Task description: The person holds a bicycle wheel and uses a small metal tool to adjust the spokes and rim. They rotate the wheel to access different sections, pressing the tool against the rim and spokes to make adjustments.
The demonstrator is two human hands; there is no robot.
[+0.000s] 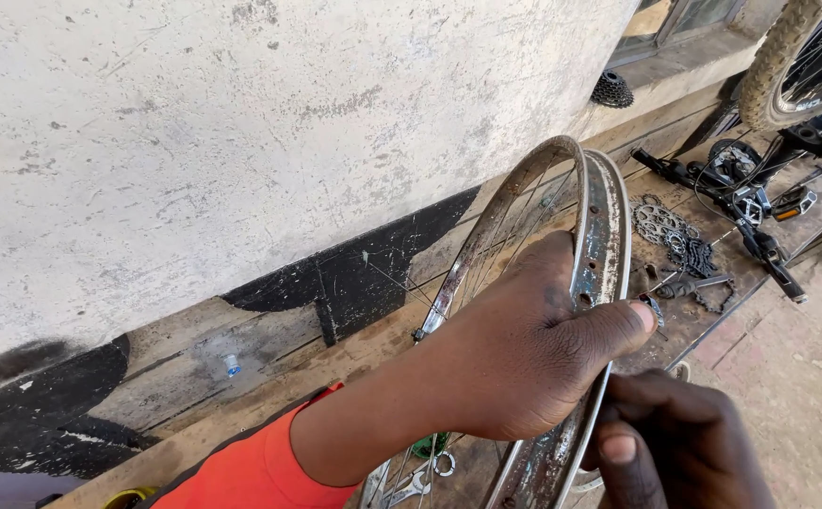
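My left hand (514, 353), in an orange sleeve, grips the rim of a bare, rusty metal bicycle wheel (599, 217) that stands upright, thumb laid across the rim's inner channel. A second rim (496, 221) stands just behind it, closer to the wall. My right hand (675, 443) is low at the right, fingers pinched on a thin metal piece (654, 309) that meets the rim by my left thumb; what the piece is I cannot tell.
A rough white wall (241, 123) with a black base band runs along the left. On the wooden bench (241, 377) lie a chain and sprockets (675, 236), a cassette (611, 90), bicycle parts (750, 198) and spanners (411, 485). A knobby tyre (788, 57) stands top right.
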